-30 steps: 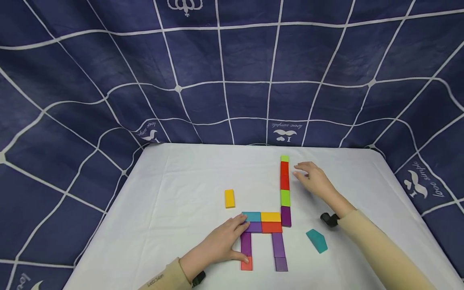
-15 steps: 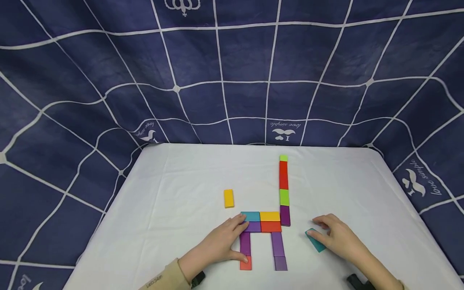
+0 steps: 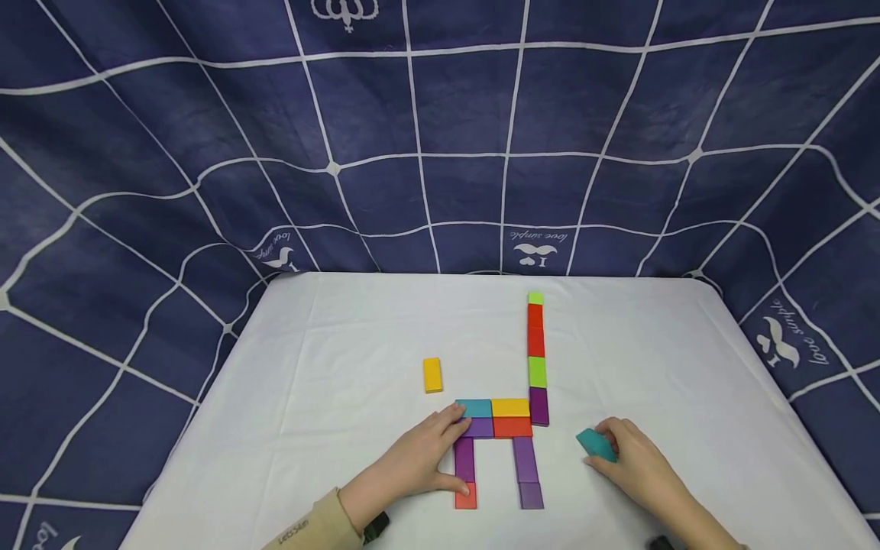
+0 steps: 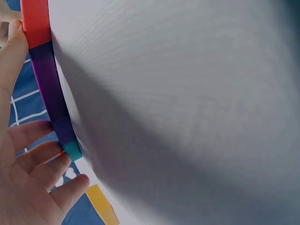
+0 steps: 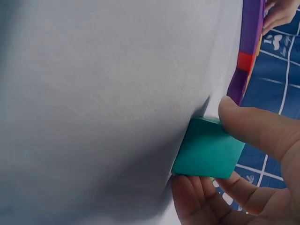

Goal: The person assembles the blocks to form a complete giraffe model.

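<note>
In the head view, my right hand (image 3: pixel 635 462) pinches a teal five-sided block (image 3: pixel 595 444) between thumb and fingers, right of a flat figure of coloured blocks. The right wrist view shows the teal block (image 5: pixel 208 150) tilted, with the thumb on one edge and fingers on the opposite one. My left hand (image 3: pixel 419 458) rests spread at the figure's left side. Its fingertips touch the blue block (image 3: pixel 474 409) and purple block (image 3: pixel 483 428); its thumb lies on the orange-red block (image 3: pixel 465 496) at the foot of the left leg.
A tall column of purple, green and red blocks (image 3: pixel 535 341) rises from the figure's right end. Two purple blocks (image 3: pixel 526 462) form the right leg. A loose yellow block (image 3: pixel 432 375) lies up and left on the white tablecloth (image 3: pixel 357 344). Blue checked cloth (image 3: pixel 467 191) hangs behind.
My right hand has come from beside the tall column down to the teal block, and now grips it and tips it up. My left hand has stayed in place.
</note>
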The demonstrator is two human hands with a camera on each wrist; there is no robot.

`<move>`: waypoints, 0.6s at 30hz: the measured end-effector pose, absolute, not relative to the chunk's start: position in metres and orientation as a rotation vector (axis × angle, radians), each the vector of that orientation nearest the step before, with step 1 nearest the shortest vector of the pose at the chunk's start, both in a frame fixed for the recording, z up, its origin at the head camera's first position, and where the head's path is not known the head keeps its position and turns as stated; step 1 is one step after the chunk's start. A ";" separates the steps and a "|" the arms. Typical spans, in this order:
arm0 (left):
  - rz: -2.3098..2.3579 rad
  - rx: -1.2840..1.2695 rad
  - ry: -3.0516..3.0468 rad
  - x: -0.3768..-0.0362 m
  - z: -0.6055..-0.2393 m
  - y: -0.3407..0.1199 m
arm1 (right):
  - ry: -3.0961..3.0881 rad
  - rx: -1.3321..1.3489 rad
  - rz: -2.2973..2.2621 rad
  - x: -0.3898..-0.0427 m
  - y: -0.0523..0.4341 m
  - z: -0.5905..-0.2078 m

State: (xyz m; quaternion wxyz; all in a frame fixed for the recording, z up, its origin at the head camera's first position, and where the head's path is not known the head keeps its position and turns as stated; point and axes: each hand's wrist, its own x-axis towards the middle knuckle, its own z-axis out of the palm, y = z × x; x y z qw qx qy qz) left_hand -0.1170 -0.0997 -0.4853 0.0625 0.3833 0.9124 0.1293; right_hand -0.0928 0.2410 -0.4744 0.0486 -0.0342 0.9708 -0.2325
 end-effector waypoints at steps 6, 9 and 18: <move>0.402 1.154 2.761 -0.117 -0.487 -0.100 | 2.933 -0.105 -0.802 -0.114 0.245 -0.468; 0.398 1.153 2.762 -0.116 -0.486 -0.100 | 2.917 -0.080 -0.873 -0.131 0.250 -0.463; 0.374 1.134 2.765 -0.119 -0.482 -0.099 | 2.758 -0.059 -1.044 -0.189 0.257 -0.454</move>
